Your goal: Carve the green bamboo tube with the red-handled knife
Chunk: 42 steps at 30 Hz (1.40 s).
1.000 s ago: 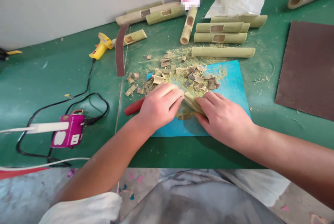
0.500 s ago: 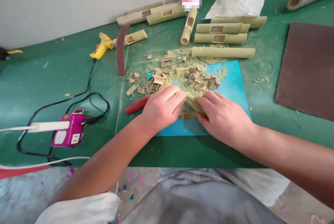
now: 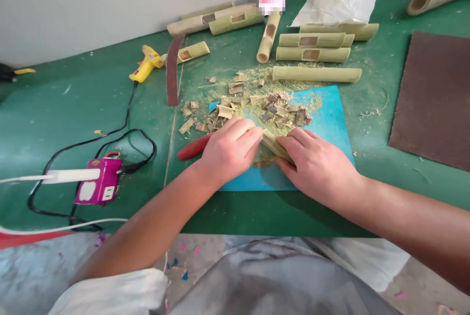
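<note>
Your right hand (image 3: 320,162) clamps its fingers on the long pale-green bamboo piece (image 3: 274,143); left hand (image 3: 232,149) at its 10 o'clock end, finger hold undetermined. Little changes; work stays there.

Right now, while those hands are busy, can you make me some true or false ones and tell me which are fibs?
1. The right hand holds a pale green bamboo piece. True.
2. Small brownish scraps lie on the flat blue sheet. True.
3. The yellow plastic glue gun is on the blue sheet. False: it is on the green tabletop.
4. The flat dark brown sheet is left of the right hand. False: it is to the right.
</note>
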Available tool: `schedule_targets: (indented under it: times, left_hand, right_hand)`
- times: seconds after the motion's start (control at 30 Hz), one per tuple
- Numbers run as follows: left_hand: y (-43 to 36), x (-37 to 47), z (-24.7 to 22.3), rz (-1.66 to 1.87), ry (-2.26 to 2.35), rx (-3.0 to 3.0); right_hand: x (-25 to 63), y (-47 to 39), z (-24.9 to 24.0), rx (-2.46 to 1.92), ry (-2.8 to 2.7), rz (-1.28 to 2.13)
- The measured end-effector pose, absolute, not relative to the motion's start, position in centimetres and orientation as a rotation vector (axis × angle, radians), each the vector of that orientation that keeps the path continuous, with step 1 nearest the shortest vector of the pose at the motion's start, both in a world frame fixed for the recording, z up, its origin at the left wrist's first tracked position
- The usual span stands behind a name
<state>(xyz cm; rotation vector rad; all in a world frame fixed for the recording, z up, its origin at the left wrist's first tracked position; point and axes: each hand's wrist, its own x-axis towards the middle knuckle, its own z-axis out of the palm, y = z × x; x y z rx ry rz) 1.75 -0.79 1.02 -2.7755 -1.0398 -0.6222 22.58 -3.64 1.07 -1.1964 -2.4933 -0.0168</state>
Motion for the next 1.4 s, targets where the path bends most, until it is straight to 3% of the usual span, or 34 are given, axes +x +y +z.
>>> schedule_targets:
  times: [0.37,0.6,0.87,1.17,1.4]
  left_hand:
    - [-0.4,1.7,1.0,-0.640,-0.977,-2.780]
    - [0.4,0.9,0.6,-0.996,-1.090,-2.616]
    - [0.2,1.4,0.3,-1.071,-1.144,-2.769]
    - [-0.2,2.0,0.2,-1.451,-1.805,-2.803]
    - [-0.1,1.8,0.6,-1.479,-1.831,-2.795]
  right_hand:
    - [22.5,-3.6,1.2,-1.203,-2.518,-0.012]
    - [22.4,-3.7,1.4,-1.291,-2.540,-0.008]
    - [22.5,-3.9,1.7,-1.390,-2.549,0.060]
    - [22.8,-3.5,1.9,-1.340,-2.566,0.037]
    - [23.3,-2.9,2.0,-1.277,-2.569,0.035]
